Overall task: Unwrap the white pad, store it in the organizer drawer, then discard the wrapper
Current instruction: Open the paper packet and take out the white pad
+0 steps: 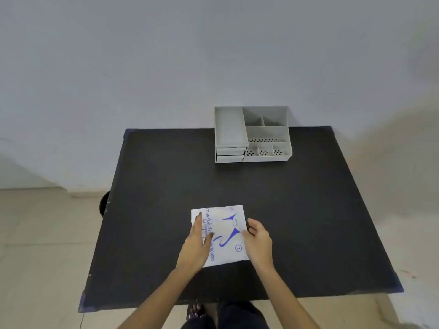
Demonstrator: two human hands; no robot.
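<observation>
A flat white packet with blue print (225, 233) lies on the black table (297, 222), near its front edge. The pad inside it is hidden by the wrapper. My left hand (197, 243) rests flat on the packet's left side, fingers spread. My right hand (259, 241) touches the packet's right edge with curled fingers; whether it grips the edge is unclear. A grey organizer (253, 134) stands at the table's far edge, with two small drawers (230, 155) pushed in at its front left.
The organizer has open compartments on top and on its right. A dark round object (104, 203) sits on the floor by the table's left edge. Light tiled floor surrounds the table, and a pale wall rises behind it.
</observation>
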